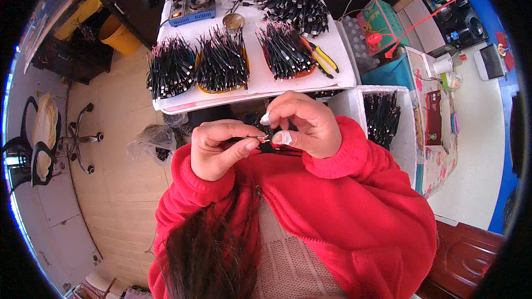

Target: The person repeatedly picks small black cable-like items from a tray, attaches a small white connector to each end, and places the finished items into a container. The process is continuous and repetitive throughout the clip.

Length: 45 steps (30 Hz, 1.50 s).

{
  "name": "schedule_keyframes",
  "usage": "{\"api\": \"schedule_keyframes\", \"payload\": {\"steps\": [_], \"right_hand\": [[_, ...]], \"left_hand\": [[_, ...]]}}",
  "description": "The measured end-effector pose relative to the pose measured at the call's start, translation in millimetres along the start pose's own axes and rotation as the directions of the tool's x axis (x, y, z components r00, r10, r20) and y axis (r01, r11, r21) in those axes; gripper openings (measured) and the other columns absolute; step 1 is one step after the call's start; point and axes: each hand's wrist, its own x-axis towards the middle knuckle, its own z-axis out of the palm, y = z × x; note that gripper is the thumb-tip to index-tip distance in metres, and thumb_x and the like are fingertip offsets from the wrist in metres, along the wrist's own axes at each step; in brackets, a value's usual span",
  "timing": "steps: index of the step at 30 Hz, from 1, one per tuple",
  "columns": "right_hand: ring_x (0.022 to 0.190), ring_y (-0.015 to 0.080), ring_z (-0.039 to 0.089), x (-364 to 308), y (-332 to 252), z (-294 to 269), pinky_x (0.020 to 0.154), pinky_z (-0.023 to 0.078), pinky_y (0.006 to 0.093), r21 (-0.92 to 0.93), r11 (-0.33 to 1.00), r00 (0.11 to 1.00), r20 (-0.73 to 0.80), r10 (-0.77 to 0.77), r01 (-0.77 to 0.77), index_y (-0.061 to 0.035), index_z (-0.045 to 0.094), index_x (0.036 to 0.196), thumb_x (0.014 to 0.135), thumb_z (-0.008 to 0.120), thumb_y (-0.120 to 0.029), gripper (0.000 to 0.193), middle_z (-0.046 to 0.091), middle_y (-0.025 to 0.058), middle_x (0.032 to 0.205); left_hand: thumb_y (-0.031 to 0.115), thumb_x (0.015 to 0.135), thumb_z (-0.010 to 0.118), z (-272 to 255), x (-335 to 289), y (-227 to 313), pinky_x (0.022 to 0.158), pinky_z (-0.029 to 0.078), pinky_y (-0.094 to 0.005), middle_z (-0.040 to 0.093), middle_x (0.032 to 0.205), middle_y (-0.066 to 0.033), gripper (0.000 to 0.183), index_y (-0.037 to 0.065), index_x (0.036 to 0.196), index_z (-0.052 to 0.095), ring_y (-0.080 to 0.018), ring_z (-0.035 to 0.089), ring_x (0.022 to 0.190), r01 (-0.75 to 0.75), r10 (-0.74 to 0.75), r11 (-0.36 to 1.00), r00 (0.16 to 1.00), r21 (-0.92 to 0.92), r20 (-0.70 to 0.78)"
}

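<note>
In front of my chest, my left hand (223,147) and my right hand (308,127) face each other, both closed in a pinch. Between them is the end of a thin black cable (265,139) with a bit of red at its tip. White coverings wrap fingertips of my right hand. Just beyond lie three heaps of short black cables with thin reddish wire ends: a left heap (170,70), a middle heap (223,62) and a right heap (285,52). Yellow-and-black pliers (325,60) rest beside the right heap.
The white tabletop (256,86) also bears a blue boxy device (192,15), a small round tin (233,21) and a large pile of cables (296,8). To the right, a white foam box (409,133) holds more cables. An office chair (83,138) stands left.
</note>
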Motion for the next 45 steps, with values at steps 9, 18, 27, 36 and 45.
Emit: {"api": "schedule_keyframes", "payload": {"steps": [9, 18, 27, 36, 45], "right_hand": [[0.078, 0.0232, 0.058, 11.9, -0.8, 1.3, 0.069, 0.046, 0.0316, -0.322, 0.924, 0.979, 0.082, -0.188, 0.204, -0.0058, 0.062, 0.09, 0.078, 0.068, -0.006, 0.013, 0.059, 0.0063, 0.085], [0.072, 0.0118, 0.055, 12.3, 38.7, -14.5, 0.066, 0.044, 0.025, -0.002, 1.0, 0.985, -0.172, 0.027, -0.028, -0.0015, 0.057, 0.095, 0.09, 0.059, -0.018, 0.017, 0.058, 0.0041, 0.082], [0.065, 0.029, 0.056, -20.3, 167.5, -8.0, 0.061, 0.045, 0.0363, -0.201, 0.944, 0.875, 0.364, 0.319, -0.26, -0.0046, 0.058, 0.084, 0.087, 0.058, -0.028, 0.024, 0.058, 0.0134, 0.074], [0.057, 0.0234, 0.051, -31.9, 231.0, -9.7, 0.054, 0.04, 0.0373, -0.032, 0.916, 0.841, 0.385, 0.381, -0.4, -0.0047, 0.054, 0.078, 0.086, 0.061, -0.039, 0.036, 0.055, 0.0101, 0.064], [0.065, 0.0255, 0.058, -25.5, 237.6, -9.3, 0.06, 0.044, 0.0398, -0.117, 0.866, 0.747, 0.458, 0.482, -0.487, -0.004, 0.059, 0.083, 0.085, 0.059, -0.035, 0.031, 0.061, 0.0117, 0.071]], "left_hand": [[0.002, 0.082, 0.068, -3.2, 6.7, -3.9, 0.065, 0.049, -0.0233, 0.067, 0.08, -0.0098, 0.009, -0.003, 0.089, 0.068, -0.0125, 0.063, 0.073, 0.009, -0.009, 0.999, 1.0, 0.051, 0.012], [0.0, 0.084, 0.065, 2.8, 32.6, 41.7, 0.058, 0.045, -0.0185, 0.067, 0.078, -0.003, 0.009, -0.002, 0.092, 0.068, -0.0053, 0.057, 0.065, 0.147, -0.116, 0.976, 0.976, 0.163, -0.186], [0.004, 0.08, 0.066, -35.6, 172.5, 31.7, 0.062, 0.048, -0.0274, 0.065, 0.078, -0.0129, 0.01, -0.001, 0.089, 0.066, -0.0191, 0.064, 0.066, -0.087, 0.211, 0.445, 0.977, 0.891, -0.01], [0.017, 0.08, 0.059, -109.0, 273.9, -99.7, 0.069, 0.051, -0.0442, 0.064, 0.08, -0.0163, 0.013, 0.007, 0.085, 0.065, -0.0361, 0.063, 0.077, -0.124, -0.116, 0.085, 0.984, 0.989, 0.134], [0.02, 0.079, 0.061, -120.6, 289.8, -140.5, 0.071, 0.05, -0.0454, 0.064, 0.079, -0.018, 0.015, 0.008, 0.086, 0.067, -0.0369, 0.062, 0.077, -0.044, -0.304, -0.093, 0.953, 0.995, 0.014]]}}
